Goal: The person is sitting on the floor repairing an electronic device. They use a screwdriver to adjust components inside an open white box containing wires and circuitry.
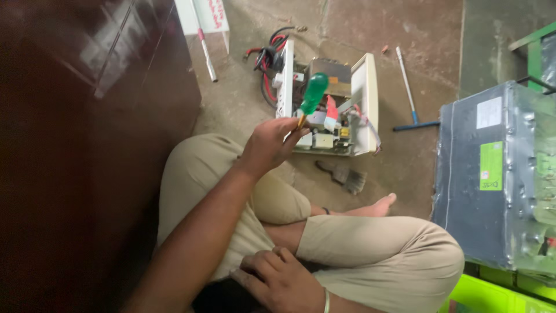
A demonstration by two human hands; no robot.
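My left hand (269, 145) is raised over my knee and pinches a screwdriver (313, 95) by its metal shaft, green handle pointing up. Just beyond it on the concrete floor lies an opened white electrical unit (368, 87), its circuit board, red part and ribbon cables exposed. Red and black wires (267, 64) trail from the unit's far left side. My right hand (284, 284) rests on my lap with fingers curled and nothing in it; a thin bangle sits at its wrist. I sit cross-legged in beige trousers, one bare foot (379, 206) showing.
A small dark brush (344, 177) lies in front of the unit. A long T-handled tool (408, 87) lies to its right. A big grey battery box (492, 174) stands at right, a dark brown cabinet (87, 145) at left, a white tube (205, 52) by it.
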